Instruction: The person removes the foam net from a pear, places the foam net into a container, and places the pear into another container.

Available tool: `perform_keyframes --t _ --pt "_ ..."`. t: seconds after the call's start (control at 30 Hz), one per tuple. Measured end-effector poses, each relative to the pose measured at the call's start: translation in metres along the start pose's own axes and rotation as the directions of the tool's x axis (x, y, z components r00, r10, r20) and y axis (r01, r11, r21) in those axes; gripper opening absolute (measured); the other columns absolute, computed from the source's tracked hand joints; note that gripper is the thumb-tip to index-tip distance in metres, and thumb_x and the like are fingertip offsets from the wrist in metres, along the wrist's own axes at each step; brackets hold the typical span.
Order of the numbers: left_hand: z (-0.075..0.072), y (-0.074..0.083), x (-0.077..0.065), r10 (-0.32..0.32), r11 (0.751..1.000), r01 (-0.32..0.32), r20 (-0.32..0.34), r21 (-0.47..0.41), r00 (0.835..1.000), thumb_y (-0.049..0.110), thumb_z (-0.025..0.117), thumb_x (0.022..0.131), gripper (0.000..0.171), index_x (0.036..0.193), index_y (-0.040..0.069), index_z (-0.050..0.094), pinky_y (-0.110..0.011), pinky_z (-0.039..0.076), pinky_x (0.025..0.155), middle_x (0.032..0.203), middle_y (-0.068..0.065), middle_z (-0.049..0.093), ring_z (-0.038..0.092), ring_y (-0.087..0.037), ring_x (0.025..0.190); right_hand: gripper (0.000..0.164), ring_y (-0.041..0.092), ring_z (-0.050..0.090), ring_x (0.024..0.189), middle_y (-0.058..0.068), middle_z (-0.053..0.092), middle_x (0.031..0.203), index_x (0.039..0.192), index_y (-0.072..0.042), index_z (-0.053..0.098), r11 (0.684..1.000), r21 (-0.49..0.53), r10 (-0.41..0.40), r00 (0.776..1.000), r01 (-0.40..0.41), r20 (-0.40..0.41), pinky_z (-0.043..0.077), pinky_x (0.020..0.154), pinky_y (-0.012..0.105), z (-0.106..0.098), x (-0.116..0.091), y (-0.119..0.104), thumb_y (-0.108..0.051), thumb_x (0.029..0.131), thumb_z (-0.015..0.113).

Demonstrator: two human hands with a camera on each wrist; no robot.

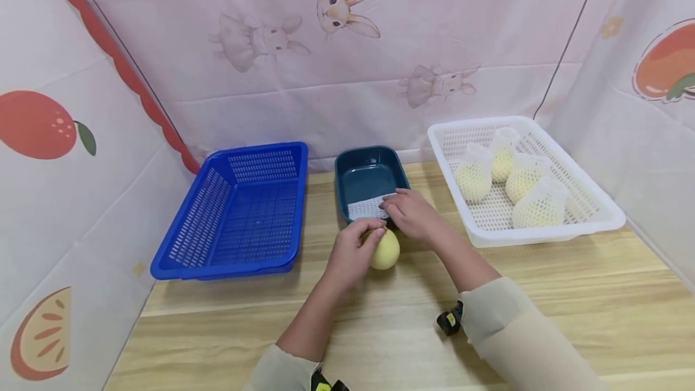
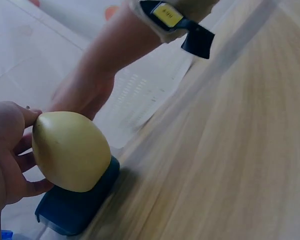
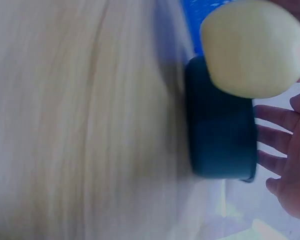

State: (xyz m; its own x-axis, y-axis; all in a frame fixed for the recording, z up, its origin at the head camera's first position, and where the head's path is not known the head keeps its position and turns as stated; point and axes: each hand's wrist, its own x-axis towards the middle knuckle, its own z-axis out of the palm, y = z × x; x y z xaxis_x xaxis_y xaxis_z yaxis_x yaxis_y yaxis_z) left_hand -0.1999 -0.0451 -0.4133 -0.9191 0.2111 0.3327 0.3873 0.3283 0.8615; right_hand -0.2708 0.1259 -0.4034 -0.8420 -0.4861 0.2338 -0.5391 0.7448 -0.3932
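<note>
Plainly, the teal bin [image 1: 370, 178] holds netting [image 1: 362, 209]; left fingers [image 1: 364, 225] pinch fruit [image 1: 387, 251], right fingers [image 3: 274, 137] outstretched.

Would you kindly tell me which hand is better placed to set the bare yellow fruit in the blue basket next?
Probably the left hand: it holds the yellow fruit and is nearer the blue basket, while the right hand is at the white net.

Beige sleeves [image 1: 537, 330] show beside 2 black wrist mounts [image 1: 446, 323] — both bearing yellow labels [image 2: 168, 16].
</note>
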Motion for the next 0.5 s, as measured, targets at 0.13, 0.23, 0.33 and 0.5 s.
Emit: perform_keyframes --t 0.13,0.23,0.33,0.5 --pt "-0.006 0.001 0.001 -0.005 1.0 0.004 -0.033 -0.027 0.999 0.023 0.06 0.093 0.013 0.096 0.014 0.068 -0.027 0.045 0.098 0.108 0.005 0.065 0.058 -0.007 0.108 0.041 0.035 0.043 0.129 0.012 0.06 0.126 0.113 -0.006 0.067 0.998 0.059 0.001 0.999 0.001 -0.034 0.026 0.109 0.052 -0.009 -0.006 -0.011 -0.021 0.101 0.031" --pt "-0.01 0.001 0.003 0.009 0.999 -0.012 -0.064 -0.037 0.998 0.024 0.059 0.093 0.014 0.094 0.014 0.068 -0.029 0.044 0.099 0.108 0.005 0.065 0.057 -0.007 0.108 0.042 0.029 0.046 0.128 0.009 0.059 0.129 0.118 -0.008 0.065 0.989 0.147 0.022 0.999 -0.014 -0.048 0.029 0.109 0.048 -0.014 -0.011 -0.019 -0.027 0.102 0.032" --pt "-0.014 0.002 0.004 0.051 0.998 -0.054 -0.101 -0.033 0.994 0.022 0.059 0.093 0.014 0.093 0.011 0.069 -0.029 0.043 0.1 0.108 0.003 0.064 0.057 -0.009 0.108 0.044 0.023 0.049 0.125 0.005 0.059 0.129 0.122 -0.011 0.062 0.962 0.27 0.063 0.997 -0.047 -0.052 0.035 0.107 0.045 -0.017 -0.018 -0.028 -0.036 0.102 0.033" --pt "-0.02 0.005 0.005 0.079 0.996 -0.082 -0.143 -0.017 0.987 0.021 0.06 0.092 0.015 0.092 0.009 0.069 -0.028 0.043 0.101 0.111 0.001 0.062 0.056 -0.01 0.11 0.051 0.018 0.052 0.122 -0.002 0.061 0.126 0.126 -0.018 0.06 0.904 0.417 0.115 0.993 -0.093 -0.028 0.042 0.101 0.042 -0.015 -0.028 -0.04 -0.053 0.098 0.034"
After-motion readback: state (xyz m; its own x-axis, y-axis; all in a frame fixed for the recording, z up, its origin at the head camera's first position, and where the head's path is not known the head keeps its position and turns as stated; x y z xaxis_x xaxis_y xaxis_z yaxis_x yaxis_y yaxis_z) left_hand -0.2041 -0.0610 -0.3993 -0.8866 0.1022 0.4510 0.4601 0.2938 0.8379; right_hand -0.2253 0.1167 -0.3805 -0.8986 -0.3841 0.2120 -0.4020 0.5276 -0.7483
